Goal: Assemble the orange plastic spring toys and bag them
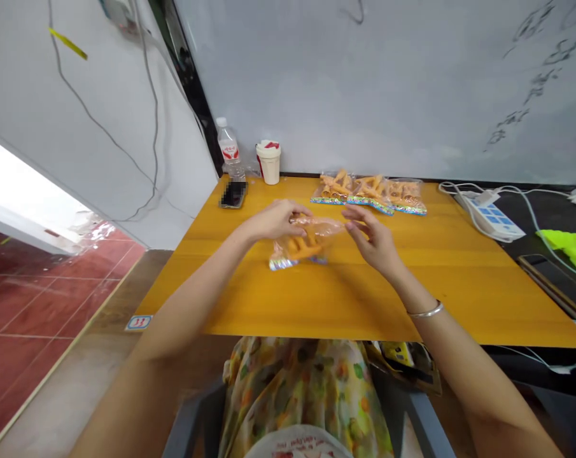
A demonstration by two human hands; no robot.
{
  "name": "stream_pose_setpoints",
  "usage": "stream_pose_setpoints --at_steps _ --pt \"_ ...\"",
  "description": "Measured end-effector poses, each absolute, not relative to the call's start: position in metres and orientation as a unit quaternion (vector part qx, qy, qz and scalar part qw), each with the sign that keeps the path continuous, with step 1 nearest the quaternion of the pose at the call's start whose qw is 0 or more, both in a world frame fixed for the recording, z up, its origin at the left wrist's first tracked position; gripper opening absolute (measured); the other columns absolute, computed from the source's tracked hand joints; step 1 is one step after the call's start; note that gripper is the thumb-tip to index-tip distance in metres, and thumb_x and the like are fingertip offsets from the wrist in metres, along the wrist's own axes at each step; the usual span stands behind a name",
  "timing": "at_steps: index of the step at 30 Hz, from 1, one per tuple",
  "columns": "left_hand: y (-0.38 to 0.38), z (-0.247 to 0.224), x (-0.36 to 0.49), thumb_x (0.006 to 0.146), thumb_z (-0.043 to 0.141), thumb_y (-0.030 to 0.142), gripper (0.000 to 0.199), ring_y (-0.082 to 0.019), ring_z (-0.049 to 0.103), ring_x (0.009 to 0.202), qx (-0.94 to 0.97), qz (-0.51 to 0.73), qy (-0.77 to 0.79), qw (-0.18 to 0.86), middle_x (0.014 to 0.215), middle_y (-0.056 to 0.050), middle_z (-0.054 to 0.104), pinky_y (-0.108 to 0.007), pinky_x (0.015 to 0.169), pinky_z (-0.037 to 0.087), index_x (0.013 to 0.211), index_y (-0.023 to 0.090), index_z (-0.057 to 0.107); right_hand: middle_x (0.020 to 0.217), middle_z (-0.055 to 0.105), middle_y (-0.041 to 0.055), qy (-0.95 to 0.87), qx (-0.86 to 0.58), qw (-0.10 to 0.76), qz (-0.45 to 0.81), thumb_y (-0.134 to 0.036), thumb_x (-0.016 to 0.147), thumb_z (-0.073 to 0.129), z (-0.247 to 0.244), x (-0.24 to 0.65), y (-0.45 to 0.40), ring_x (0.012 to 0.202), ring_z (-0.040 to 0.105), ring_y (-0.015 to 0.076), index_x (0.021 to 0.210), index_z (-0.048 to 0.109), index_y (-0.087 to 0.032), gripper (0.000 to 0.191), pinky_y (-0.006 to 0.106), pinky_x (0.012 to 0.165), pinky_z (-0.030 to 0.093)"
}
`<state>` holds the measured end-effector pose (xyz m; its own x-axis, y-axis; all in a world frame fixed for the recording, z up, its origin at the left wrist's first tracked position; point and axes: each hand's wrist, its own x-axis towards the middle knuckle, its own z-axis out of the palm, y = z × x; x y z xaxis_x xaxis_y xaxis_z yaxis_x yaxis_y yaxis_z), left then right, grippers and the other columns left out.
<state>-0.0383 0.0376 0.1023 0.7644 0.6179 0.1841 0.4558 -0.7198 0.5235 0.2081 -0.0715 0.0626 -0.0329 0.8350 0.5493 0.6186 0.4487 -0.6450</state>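
Note:
A clear plastic bag of orange snack sticks point(307, 247), with a shiny printed strip along its near edge, is on or just above the table in front of me. My left hand point(279, 220) has its fingers closed on the bag's upper left part. At the bag's upper right corner is my right hand point(370, 236), its thumb and fingers apart; whether the thumb tip touches the plastic cannot be told. Motion blurs the bag a little. Farther back, three similar snack bags point(371, 191) lie side by side.
On the yellow wooden table point(288, 312) stand a water bottle point(229, 149) and a lidded cup point(269, 162), beside a dark phone point(233, 193). A whiteboard point(364, 83) rises behind. To the right are a power strip point(492, 215) with cables, a neon cloth point(569, 247) and another phone point(555, 280).

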Motion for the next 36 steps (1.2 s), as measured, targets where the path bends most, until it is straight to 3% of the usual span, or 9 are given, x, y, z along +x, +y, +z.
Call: stream_pose_setpoints --at_steps 3,6,12,19,24,28,33,36 --pt "0.065 0.092 -0.032 0.084 0.062 0.02 0.029 -0.026 0.057 0.098 0.907 0.234 0.347 0.047 0.104 -0.012 0.062 -0.037 0.089 0.045 0.112 0.018 0.068 0.124 0.068 0.0134 -0.671 -0.545 0.485 0.133 -0.05 0.097 0.049 0.034 0.234 -0.059 0.118 0.064 0.0223 0.139 0.05 -0.026 0.049 0.043 0.096 0.055" --pt "0.098 0.052 -0.025 0.093 0.042 0.013 0.031 -0.029 0.054 0.108 0.91 0.227 0.344 -0.034 0.112 -0.018 0.059 -0.043 0.097 0.042 0.114 0.015 0.065 0.125 0.067 0.0165 -0.684 -0.58 0.424 0.13 -0.048 0.095 0.05 -0.008 0.254 -0.051 0.116 0.065 0.0261 0.133 0.055 -0.022 0.046 0.048 0.097 0.054" --pt "0.163 -0.009 -0.024 0.094 0.033 0.011 0.044 -0.027 0.049 0.114 0.942 0.154 0.296 -0.028 0.114 -0.014 0.059 -0.043 0.102 0.039 0.128 0.022 0.06 0.119 0.068 0.0156 -0.739 -0.584 0.329 0.062 -0.038 0.093 0.051 -0.051 0.273 -0.038 0.112 0.063 0.0296 0.125 0.059 -0.021 0.036 0.054 0.1 0.051" --pt "0.215 -0.009 -0.026 0.087 0.045 0.013 0.056 -0.034 0.042 0.125 0.928 0.11 0.354 -0.036 0.133 -0.022 0.049 -0.049 0.106 0.037 0.143 0.012 0.047 0.12 0.066 0.0157 -0.743 -0.587 0.319 0.041 -0.032 0.096 0.048 -0.049 0.274 0.007 0.112 0.059 0.0287 0.121 0.06 -0.017 0.032 0.051 0.102 0.048" --pt "0.204 -0.009 0.003 0.081 0.055 0.02 0.066 -0.04 0.035 0.135 0.894 0.199 0.397 -0.057 0.147 -0.022 0.038 -0.055 0.111 0.032 0.145 0.011 0.042 0.117 0.068 0.0146 -0.73 -0.585 0.349 0.055 -0.029 0.095 0.05 -0.053 0.273 0.021 0.111 0.061 0.0274 0.113 0.065 -0.019 0.026 0.049 0.1 0.048" --pt "0.185 -0.023 0.067 0.089 0.049 0.021 0.055 -0.03 0.043 0.135 0.928 0.21 0.308 0.027 0.144 -0.016 0.046 -0.043 0.115 0.036 0.143 0.015 0.044 0.11 0.071 0.0113 -0.7 -0.591 0.389 0.097 -0.031 0.093 0.051 -0.056 0.278 0.02 0.106 0.064 0.0257 0.106 0.068 -0.021 0.023 0.046 0.099 0.049" --pt "0.169 -0.035 0.117 0.094 0.048 0.021 0.03 -0.032 0.054 0.123 0.883 0.206 0.404 0.119 0.13 -0.019 0.055 -0.048 0.106 0.044 0.118 0.014 0.064 0.101 0.074 0.0102 -0.562 -0.618 0.51 0.206 -0.047 0.088 0.055 -0.058 0.288 0.021 0.092 0.068 0.0243 0.1 0.07 -0.02 0.033 0.043 0.089 0.053" --pt "0.149 -0.034 0.106 0.093 0.046 0.014 0.024 -0.03 0.059 0.115 0.884 0.222 0.387 0.139 0.117 -0.016 0.062 -0.046 0.101 0.047 0.103 0.015 0.068 0.102 0.074 0.0105 -0.524 -0.609 0.556 0.214 -0.051 0.085 0.056 -0.058 0.293 0.023 0.095 0.068 0.0238 0.1 0.069 -0.019 0.038 0.042 0.091 0.053"
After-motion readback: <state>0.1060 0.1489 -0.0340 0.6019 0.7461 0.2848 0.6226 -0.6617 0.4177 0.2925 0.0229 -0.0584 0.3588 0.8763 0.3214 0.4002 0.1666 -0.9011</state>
